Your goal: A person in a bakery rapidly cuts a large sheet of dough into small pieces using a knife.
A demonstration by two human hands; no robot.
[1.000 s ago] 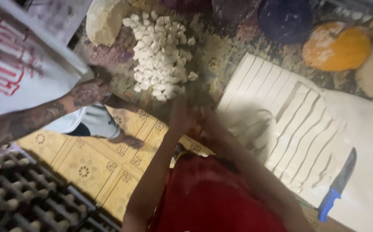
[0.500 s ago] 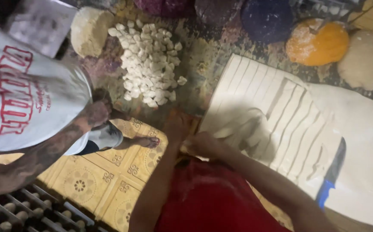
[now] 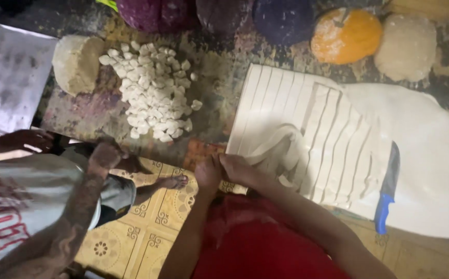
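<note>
Since half a second ago we are drawing both hands back to the near edge of the table, and the co-worker at our left is shifting lower in view. Our left hand (image 3: 207, 173) and right hand (image 3: 237, 168) are meeting at six o'clock, touching each other, fingers pinching the ends of several dough strips (image 3: 278, 150); how tight the pinch is, we cannot tell. Those strips are lifting off the cut dough sheet (image 3: 338, 139), which is lying from the hands out toward two o'clock, scored into long bands.

At four o'clock a blue-handled knife (image 3: 387, 188) is resting on the sheet's uncut part. At eleven o'clock a pile of small dough pieces (image 3: 149, 98) is sitting beside a pale dough lump (image 3: 75, 63). Along twelve to one o'clock, purple, orange and pale dough balls (image 3: 346, 35) are lining the far edge. The co-worker's hand (image 3: 104, 155) is resting on the table edge at nine o'clock.

We judge we are gathering strips for cutting; next, bunching them evenly calls for a gentle pull so they don't tear.
</note>
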